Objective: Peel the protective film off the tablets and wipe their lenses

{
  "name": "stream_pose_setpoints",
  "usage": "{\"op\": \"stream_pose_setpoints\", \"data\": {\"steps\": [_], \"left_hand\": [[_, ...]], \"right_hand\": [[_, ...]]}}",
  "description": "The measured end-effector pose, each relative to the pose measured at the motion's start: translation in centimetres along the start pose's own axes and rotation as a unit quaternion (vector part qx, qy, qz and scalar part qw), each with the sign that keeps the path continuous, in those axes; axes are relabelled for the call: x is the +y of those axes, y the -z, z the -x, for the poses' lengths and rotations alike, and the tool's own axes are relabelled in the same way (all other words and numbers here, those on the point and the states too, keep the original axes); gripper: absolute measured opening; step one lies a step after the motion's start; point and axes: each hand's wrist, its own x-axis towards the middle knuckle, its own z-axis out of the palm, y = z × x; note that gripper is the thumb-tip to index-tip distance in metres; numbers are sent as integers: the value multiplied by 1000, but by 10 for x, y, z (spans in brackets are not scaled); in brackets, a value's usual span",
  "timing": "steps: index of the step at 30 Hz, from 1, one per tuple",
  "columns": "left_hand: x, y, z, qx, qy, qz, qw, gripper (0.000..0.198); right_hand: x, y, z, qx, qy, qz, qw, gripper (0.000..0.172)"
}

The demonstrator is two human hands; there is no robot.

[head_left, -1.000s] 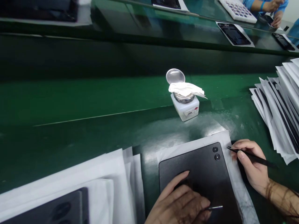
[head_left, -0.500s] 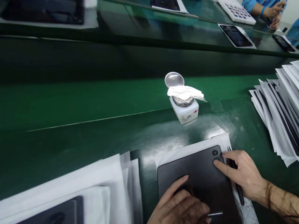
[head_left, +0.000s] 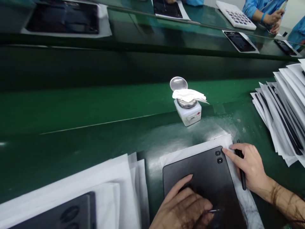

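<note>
A dark tablet-like panel (head_left: 202, 181) with two round camera rings near its top right corner lies on a white sheet (head_left: 186, 154). My left hand (head_left: 186, 206) rests over its lower part, index finger stretched out, the other fingers curled round a thin metallic tool (head_left: 215, 210). At the panel's upper right edge is my right hand (head_left: 247, 162), thumb tip by the corner, its fingers curled around black tweezers (head_left: 242, 175) that point up and away. Beyond the panel stands a white dispenser bottle (head_left: 189, 116), its metal lid raised and a white wipe (head_left: 188, 94) on top.
At the lower left, stacked white sheets (head_left: 114, 168) hold another dark panel (head_left: 78, 213). A pile of white sleeves (head_left: 286, 108) leans at the right. Over the raised ledge are more panels (head_left: 64, 17), a white tray (head_left: 235, 16) and people in blue (head_left: 252, 8).
My right thumb has moved off the camera rings to the panel's corner edge. The tweezers have shifted up with my right hand. A hand has appeared at a far panel.
</note>
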Motion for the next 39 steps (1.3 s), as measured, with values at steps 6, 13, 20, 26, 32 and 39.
{"op": "stream_pose_setpoints", "data": {"steps": [6, 13, 20, 26, 32, 39], "left_hand": [[6, 4, 1, -34, 21, -15, 999, 22], [7, 14, 1, -129, 49, -32, 990, 17], [-10, 5, 15, -163, 84, 21, 983, 6], [-10, 7, 16, -195, 106, 20, 975, 5], [-10, 7, 17, -213, 85, 4, 973, 13], [-14, 2, 20, -219, 89, 13, 972, 11]], "right_hand": [[5, -5, -10, -9, 72, -33, 997, 41], [14, -16, -17, 14, 51, -54, 997, 40], [29, -8, -20, 17, -81, -442, 893, 42], [38, -13, -30, -7, -32, -403, 915, 24], [41, -11, -30, -70, 159, -143, 974, 46], [34, -19, -34, -45, 175, -86, 980, 34]]}}
